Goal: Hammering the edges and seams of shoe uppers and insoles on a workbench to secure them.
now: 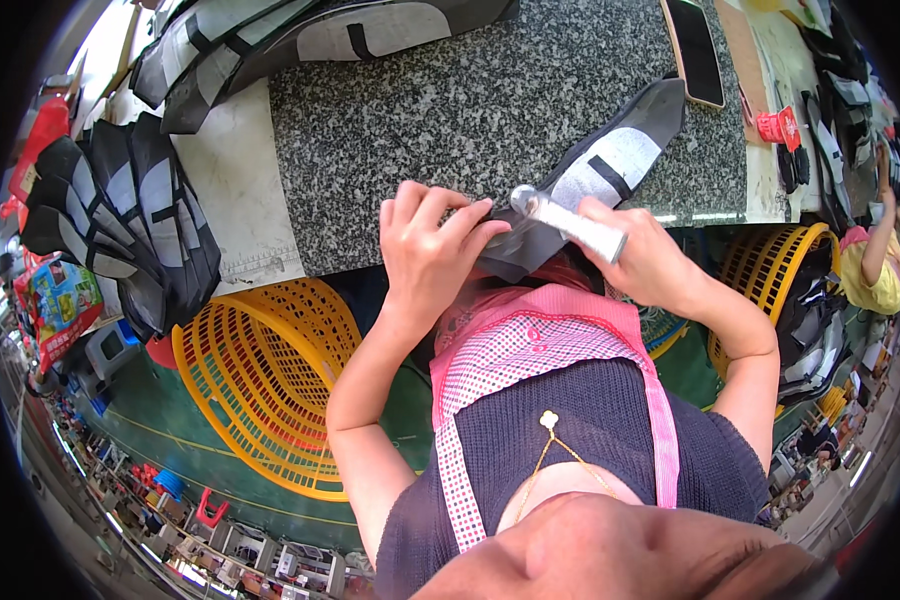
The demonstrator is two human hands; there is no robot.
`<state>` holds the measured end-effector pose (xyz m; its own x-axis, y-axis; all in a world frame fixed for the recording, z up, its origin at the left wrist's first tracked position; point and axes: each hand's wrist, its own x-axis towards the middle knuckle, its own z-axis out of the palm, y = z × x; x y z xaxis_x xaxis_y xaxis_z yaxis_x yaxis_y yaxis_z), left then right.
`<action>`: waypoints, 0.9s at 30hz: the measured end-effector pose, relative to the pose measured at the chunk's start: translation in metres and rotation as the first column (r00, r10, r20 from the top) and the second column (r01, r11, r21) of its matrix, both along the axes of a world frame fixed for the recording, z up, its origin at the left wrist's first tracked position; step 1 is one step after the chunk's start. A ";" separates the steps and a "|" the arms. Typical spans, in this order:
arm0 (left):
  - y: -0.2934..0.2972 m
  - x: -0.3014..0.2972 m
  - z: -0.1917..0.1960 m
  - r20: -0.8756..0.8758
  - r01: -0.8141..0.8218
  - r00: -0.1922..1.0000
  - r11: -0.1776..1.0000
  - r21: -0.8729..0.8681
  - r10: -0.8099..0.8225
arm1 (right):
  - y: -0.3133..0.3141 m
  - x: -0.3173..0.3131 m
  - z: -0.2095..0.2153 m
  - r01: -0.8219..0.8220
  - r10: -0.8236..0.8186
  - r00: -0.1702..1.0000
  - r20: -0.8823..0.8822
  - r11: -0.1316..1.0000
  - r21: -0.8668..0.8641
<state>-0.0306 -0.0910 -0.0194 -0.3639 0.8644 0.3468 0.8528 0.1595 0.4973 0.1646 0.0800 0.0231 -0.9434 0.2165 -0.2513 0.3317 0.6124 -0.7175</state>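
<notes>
A black shoe upper [660, 110] with a pale grey panel and a short black strip lies slantwise over the front edge of a speckled stone slab. Its near end hangs past the edge towards my apron. My left hand [425, 240] is closed, thumb and forefinger pinching at the upper's left side; the exact grip is partly hidden by the fingers. In my right hand [645, 252] is a small hammer [580, 228], silver at the head with a whitish handle. Its round head sits close above the upper, near my left fingertips; whether it touches cannot be told.
Similar uppers lie fanned at the left [155, 190] and along the slab's [390, 120] far edge. A phone [695, 55] rests at the far right, with a red item [778, 127] beyond. Yellow baskets [270, 390] stand below on both sides. Another person [875, 265] is at far right.
</notes>
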 end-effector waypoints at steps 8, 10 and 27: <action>-0.009 0.018 -0.007 0.259 -0.106 0.960 0.994 -0.016 0.107 | 0.003 -0.001 0.000 0.052 -0.049 0.998 0.035 0.994 -0.092; -0.010 0.021 -0.006 0.227 -0.124 0.966 0.992 -0.015 0.124 | 0.003 0.000 -0.001 0.052 -0.051 0.999 0.019 0.995 -0.089; -0.014 0.042 -0.008 -0.332 -0.024 0.943 0.997 -0.067 0.000 | -0.001 -0.007 0.005 0.046 -0.059 0.992 -0.113 0.992 -0.115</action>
<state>0.0119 -0.1050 -0.0269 -0.2493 0.8868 0.3892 0.9652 0.1948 0.1745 0.1571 0.0793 0.0286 -0.9555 0.2435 -0.1663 0.2720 0.5099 -0.8161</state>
